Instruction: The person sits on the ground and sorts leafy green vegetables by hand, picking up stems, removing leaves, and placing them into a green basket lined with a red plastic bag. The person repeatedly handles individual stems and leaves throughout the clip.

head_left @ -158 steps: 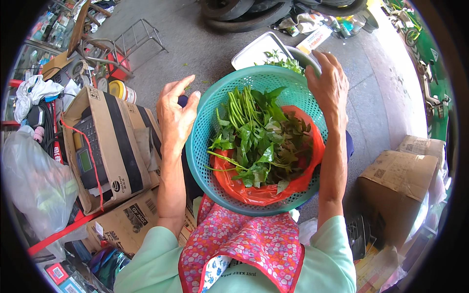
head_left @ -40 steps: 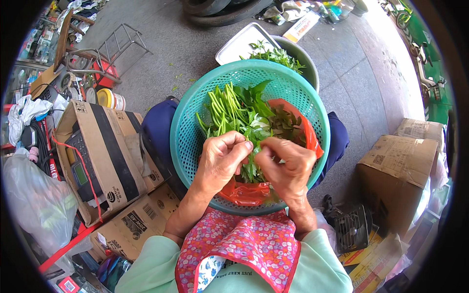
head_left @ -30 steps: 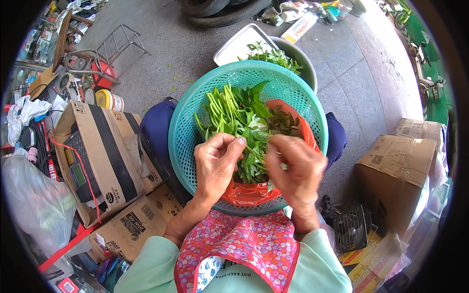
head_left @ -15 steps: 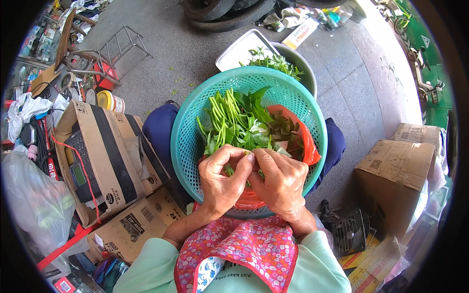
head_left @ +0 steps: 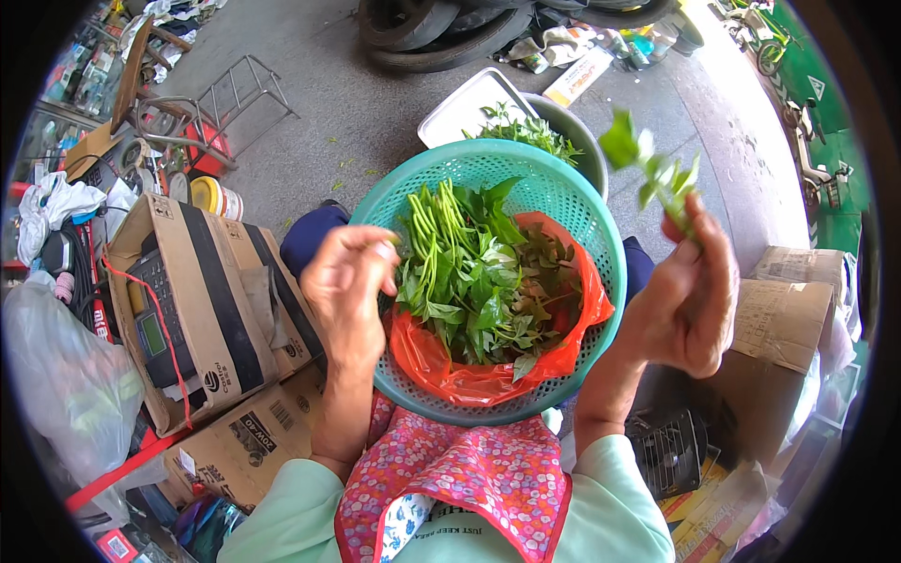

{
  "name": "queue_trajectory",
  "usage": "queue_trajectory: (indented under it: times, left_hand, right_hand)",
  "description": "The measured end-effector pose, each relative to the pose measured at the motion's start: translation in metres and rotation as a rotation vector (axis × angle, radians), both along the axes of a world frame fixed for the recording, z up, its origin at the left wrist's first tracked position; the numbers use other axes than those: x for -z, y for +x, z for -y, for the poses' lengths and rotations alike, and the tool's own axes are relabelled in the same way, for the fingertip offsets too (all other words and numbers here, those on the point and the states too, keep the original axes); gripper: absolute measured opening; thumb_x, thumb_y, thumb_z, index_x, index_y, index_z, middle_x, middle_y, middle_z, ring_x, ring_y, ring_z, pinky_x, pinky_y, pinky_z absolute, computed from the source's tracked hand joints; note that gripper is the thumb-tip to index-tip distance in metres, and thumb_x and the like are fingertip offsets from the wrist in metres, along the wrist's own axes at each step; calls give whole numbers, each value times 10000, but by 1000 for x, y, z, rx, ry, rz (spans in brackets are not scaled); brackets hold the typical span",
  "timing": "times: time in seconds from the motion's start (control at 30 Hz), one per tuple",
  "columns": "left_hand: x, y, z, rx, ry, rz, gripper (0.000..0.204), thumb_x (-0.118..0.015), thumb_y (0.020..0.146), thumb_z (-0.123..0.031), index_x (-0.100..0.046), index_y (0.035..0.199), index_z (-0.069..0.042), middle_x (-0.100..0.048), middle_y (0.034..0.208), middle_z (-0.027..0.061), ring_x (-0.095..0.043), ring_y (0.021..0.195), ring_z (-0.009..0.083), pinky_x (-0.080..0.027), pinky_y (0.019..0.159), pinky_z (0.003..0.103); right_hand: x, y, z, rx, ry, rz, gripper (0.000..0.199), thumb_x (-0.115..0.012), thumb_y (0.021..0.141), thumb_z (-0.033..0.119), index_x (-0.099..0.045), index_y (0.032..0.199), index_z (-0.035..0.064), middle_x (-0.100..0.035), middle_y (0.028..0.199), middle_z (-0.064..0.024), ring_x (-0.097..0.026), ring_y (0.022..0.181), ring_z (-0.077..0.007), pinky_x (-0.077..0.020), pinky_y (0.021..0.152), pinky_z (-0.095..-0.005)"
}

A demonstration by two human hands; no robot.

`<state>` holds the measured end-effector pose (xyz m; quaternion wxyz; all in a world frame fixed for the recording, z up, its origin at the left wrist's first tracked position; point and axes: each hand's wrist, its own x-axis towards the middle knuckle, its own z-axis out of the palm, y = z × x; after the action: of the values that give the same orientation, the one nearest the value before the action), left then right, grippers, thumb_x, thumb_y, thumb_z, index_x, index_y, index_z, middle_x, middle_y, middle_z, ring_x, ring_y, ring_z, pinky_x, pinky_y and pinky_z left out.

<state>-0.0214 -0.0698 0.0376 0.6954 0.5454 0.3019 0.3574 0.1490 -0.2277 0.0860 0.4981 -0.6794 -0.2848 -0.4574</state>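
Right hand (head_left: 693, 305) raised right of teal basket (head_left: 582, 202), grip closed round leafy sprig (head_left: 670, 186), sprig blurred, leafy end pointing forward. Left hand (head_left: 347, 291) at basket's left rim, grip narrow, thumb and forefinger nearly meeting; cannot tell whether they pinch anything. Green stem bunch (head_left: 432, 235) lies in basket, partly over open red bag (head_left: 441, 371) with darker leaves (head_left: 552, 261). Beyond basket: grey basin (head_left: 590, 155) of greens (head_left: 533, 136), white tray (head_left: 469, 105) beside it.

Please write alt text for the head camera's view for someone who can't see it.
A person's right-hand grip holds a leafy sprig right of a teal basket containing greens and a red bag; the left-hand grip is at the basket's left rim.
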Motion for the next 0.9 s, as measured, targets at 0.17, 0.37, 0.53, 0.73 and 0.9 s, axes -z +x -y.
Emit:
queue_trajectory:
  times: [0.17,0.37,0.53,0.73,0.9]
  left_hand:
    - [32,8,-52,-123,349,-272,293,-661,856,34,-660,1148,10,-594,857,7,-513,663,43,-422,598,186]
    - [30,4,-35,-36,602,-432,181,-701,845,-21,-721,1025,-10,-607,798,5,-516,607,53,-408,541,211]
    - [34,13,-7,158,1123,-787,305,-791,763,-191,-696,1008,-36,-679,763,75,-607,558,214,-413,637,357]
    - [43,8,4,334,573,-614,347,-739,785,-15,-664,1123,-25,-662,760,48,-593,592,97,-461,587,258]
    - [19,-1,7,390,173,-332,424,-736,808,33,-615,1213,1,-668,822,22,-572,699,40,-462,627,198]
  right_hand:
    - [23,48,-25,-128,-292,-140,256,-699,812,-25,-725,1062,23,-732,1009,-145,-725,858,-207,-584,728,-293]
    - [37,18,-22,-287,-428,-442,256,-702,823,6,-725,1076,36,-733,987,-120,-718,788,-159,-574,686,-275]
    - [40,-12,-7,-524,-563,-615,151,-712,813,7,-707,963,-9,-716,906,-156,-717,736,-224,-569,645,-296]
    - [42,-40,0,-638,-566,-821,139,-709,824,24,-705,954,-24,-715,884,-160,-709,711,-233,-565,625,-299]
    - [60,-63,0,-776,-345,-1125,146,-696,855,38,-707,984,-29,-704,787,-124,-670,640,-143,-523,590,-265]
